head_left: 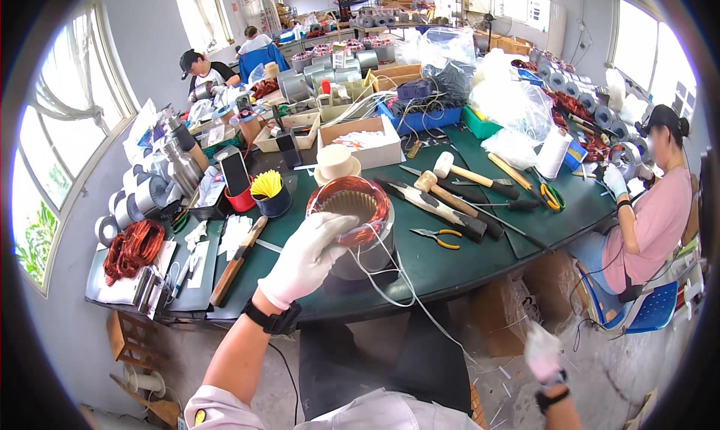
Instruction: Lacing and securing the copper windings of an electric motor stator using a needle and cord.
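Motor-looking part: a grey metal cylinder (379, 260) crowned with a ring of red-brown copper windings (383, 205), sitting around mid-frame at the near edge of the dark green tabletop (441, 269).
Heft: my guess is heavy for its size, metal plus copper, so I'd want 2 hands on it.
Copper ring: probably a bit springy and easy to nick, so I wouldn't lift by it.
Leads: thin, floppy white wires (414, 301) trailing toward the lower right of the frame; soft stuff, snags easily, don't tug.
Best hold: the stiff grey outer wall, below the copper. Could be slick under fabric gloves, so go full palm.
Facing: round mouth up, ribbed inner wall showing to the camera.
Long axis: roughly top to bottom of the frame, near upright; the fisheye makes exact tilt hard to call.
Left hand: white-gloved left hand (311, 257), grasping the near-left rim, fingers over the copper.
Right hand: white-gloved right hand (543, 353), lower right of the frame, well apart from the cylinder; too blurred to tell if it's clenched or holding anything.
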